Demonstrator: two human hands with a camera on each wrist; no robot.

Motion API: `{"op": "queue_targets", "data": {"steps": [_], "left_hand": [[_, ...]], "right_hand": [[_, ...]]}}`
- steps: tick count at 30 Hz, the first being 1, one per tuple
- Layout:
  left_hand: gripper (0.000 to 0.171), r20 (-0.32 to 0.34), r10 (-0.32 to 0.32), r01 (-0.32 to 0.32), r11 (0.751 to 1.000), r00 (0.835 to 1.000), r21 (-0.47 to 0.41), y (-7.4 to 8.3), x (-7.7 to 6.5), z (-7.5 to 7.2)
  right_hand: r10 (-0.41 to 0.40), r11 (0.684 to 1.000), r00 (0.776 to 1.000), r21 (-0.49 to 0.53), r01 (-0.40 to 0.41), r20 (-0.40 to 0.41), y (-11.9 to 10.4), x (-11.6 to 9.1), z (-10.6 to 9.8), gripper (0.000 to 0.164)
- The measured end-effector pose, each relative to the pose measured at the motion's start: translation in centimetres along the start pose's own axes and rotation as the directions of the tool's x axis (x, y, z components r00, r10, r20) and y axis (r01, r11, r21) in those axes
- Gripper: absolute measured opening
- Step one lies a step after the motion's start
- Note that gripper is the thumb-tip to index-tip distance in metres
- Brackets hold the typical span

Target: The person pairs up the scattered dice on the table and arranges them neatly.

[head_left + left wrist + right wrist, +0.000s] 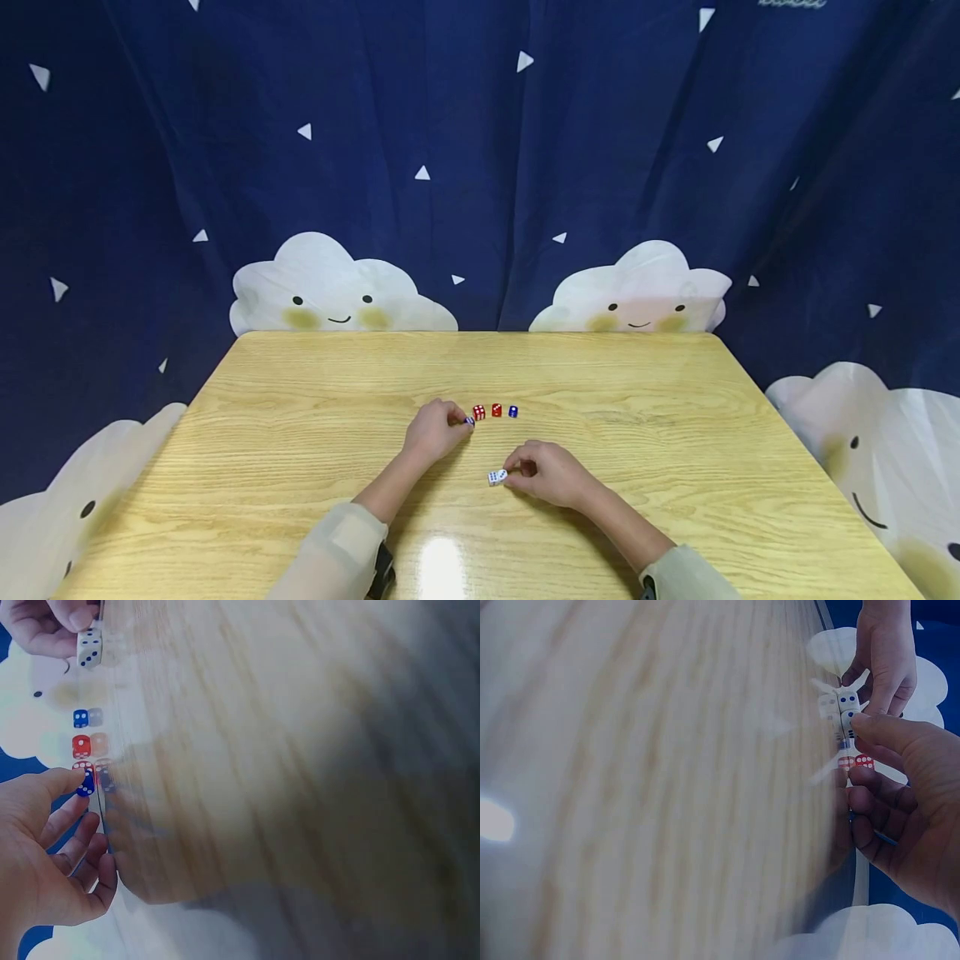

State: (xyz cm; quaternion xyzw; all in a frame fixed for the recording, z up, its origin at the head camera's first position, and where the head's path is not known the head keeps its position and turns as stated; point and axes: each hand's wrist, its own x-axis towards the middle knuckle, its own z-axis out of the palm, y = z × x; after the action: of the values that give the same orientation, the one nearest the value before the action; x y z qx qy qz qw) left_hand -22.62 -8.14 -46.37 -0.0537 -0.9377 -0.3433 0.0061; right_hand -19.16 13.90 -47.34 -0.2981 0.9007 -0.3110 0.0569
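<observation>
Between the thumb and fingertips of my left hand (435, 432) is a blue die (469, 421), which the left wrist view shows at the thumb's tip. Close to its right are a larger red die (478, 412), a smaller red die (497, 410) and another blue die (513, 411), in a rough row. Nearer to me, my right hand (551, 473) pinches a white die (503, 474) with thumb and finger. A second white die (492, 479) sits against its left side. In the right wrist view my thumb covers part of the pinched white die (847, 721).
The dice are on a light wooden table (300, 392) with a bright reflection near its front. Behind it hangs a dark blue curtain (465, 125) with white triangles and smiling clouds, reaching round both sides.
</observation>
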Motion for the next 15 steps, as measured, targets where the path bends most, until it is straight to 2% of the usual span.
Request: {"op": "queue_targets", "data": {"steps": [9, 15], "left_hand": [[0.018, 0.012, 0.0, 0.001, 1.0, 1.0, -0.005, -0.17, -0.3, 0.4], [0.018, 0.004, 0.029, -0.029, 1.0, 1.0, -0.004, 0.03, -0.48, 0.32]], "right_hand": [[0.005, 1.0, 1.0, 0.001, -0.005, 0.004, -0.01, 0.01, 0.08, 0.013], [0.004, 1.0, 1.0, -0.007, -0.004, -0.001, -0.09, 0.02, 0.02, 0.013]]}}
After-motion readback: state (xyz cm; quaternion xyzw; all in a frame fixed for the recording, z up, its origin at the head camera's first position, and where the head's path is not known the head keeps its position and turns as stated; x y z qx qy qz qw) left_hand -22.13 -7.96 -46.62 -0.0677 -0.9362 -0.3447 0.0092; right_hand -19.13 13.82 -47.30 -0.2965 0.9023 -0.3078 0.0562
